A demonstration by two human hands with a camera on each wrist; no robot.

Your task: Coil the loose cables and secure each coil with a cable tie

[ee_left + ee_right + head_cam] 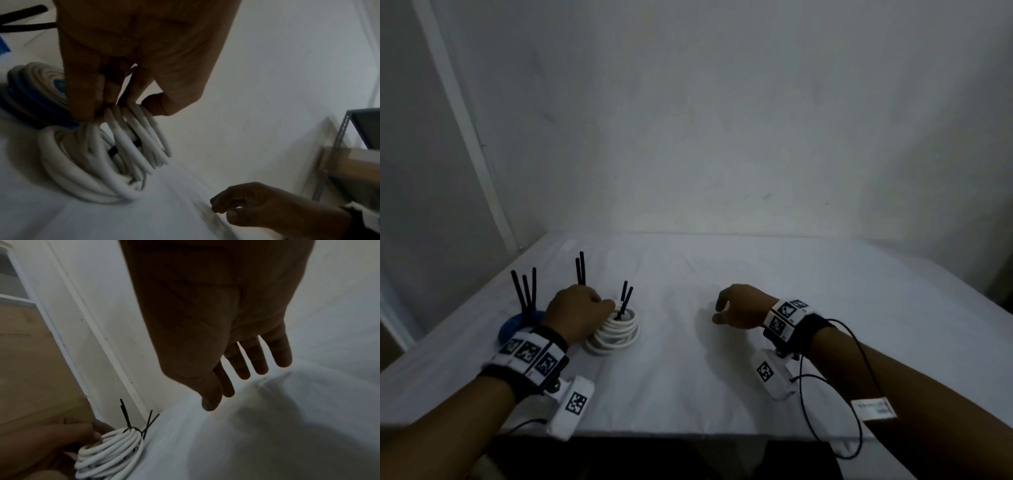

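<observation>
1. my left hand (578, 310) pinches the top of the white cable coil (616, 332), fingers curled on its upper loops beside a black cable tie (625, 301).
2. my right hand (741, 306) hangs empty and relaxed above the table (756, 260), well apart, to the coil's right.
3. the coil lies on the table's left side with its tie tails pointing up; i judge the left hand must handle it.
</observation>
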